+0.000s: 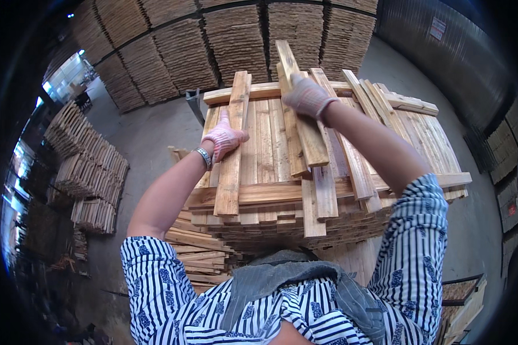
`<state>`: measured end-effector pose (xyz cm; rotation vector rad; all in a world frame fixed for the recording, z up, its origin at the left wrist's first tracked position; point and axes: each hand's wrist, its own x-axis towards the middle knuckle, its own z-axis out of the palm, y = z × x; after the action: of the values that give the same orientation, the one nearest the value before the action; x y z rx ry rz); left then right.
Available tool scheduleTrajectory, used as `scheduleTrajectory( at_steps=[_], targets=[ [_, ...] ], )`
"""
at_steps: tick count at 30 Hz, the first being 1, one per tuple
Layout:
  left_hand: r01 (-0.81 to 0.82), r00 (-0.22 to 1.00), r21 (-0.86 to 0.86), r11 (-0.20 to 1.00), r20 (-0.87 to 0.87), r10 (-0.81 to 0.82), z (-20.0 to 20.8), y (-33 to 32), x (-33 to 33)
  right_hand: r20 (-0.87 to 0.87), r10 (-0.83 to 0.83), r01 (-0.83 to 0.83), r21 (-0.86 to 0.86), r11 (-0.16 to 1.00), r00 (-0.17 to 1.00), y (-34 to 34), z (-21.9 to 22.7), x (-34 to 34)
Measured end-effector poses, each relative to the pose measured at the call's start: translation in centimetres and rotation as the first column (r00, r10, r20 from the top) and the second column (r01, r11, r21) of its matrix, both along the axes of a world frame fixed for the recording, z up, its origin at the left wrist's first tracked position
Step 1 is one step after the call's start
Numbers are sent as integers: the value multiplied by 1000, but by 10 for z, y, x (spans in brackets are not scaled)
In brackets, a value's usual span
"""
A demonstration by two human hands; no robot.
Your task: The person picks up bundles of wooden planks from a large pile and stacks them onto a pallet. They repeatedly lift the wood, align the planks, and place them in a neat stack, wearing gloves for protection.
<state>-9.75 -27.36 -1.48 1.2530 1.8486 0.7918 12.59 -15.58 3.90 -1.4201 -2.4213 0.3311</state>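
My right hand (308, 99), in a pale knitted glove, is closed round a wooden board (309, 141) above the stack. Another board beneath it is partly hidden by it. My left hand (225, 140), gloved alike, rests against the left edge of a separate board (231, 172). Its thumb lies over that board and one finger stretches away from me; the remaining fingers are hard to see. Both boards lie across two crosswise battens, the near batten (270, 192) and the far batten (265, 91), on top of a layer of planks (263, 141).
Loose boards (360, 172) lie across the right half of the stack. Tall lumber piles (236, 43) stand behind, and a smaller uneven pile (92, 167) is on the left. More planks (198, 247) lie low near my left side. A metal post (195, 106) stands by the far left corner.
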Motion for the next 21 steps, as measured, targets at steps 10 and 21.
scheduleTrajectory(
  at_steps=[10, 21],
  targets=[
    [-98, 981, -38, 994, -174, 90, 8, -26, -45, 140, -329, 326, 40, 944, 934, -19, -32, -70],
    [-16, 793, -27, 1000, -609, -4, 10, -14, -39, 489, 174, -253, 101, 962, 855, -55, -74, -115]
  ],
)
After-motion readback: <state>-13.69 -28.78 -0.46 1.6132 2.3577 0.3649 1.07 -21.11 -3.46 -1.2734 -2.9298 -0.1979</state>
